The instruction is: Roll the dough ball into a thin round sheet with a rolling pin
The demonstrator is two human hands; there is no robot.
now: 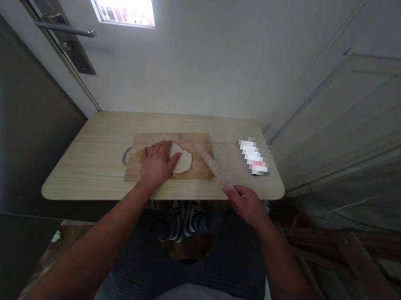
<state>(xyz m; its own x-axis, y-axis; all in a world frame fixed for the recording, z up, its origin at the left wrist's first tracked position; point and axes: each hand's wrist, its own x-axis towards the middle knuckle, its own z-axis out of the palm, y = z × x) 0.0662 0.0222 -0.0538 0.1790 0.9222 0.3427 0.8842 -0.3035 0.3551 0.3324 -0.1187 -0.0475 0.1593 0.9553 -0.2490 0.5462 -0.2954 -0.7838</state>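
A flat, pale piece of dough [183, 162] lies on a wooden cutting board [200, 171]. My left hand [158, 161] rests on the left part of the dough with fingers spread, hiding some of it. The thumb lies across the dough's upper surface. In my right hand [247, 204] is one end of a slim, light wooden rolling pin [213, 165]. Its far end reaches over the right side of the board, apart from the dough. White flour marks show on the board beyond my left hand.
The board lies on a small light-wood table [78, 162] with rounded corners. A phone with a pixelated screen [252, 156] is at the right. A metal ring [126, 156] sits at the board's left end. Behind stands a door with a handle [66, 29].
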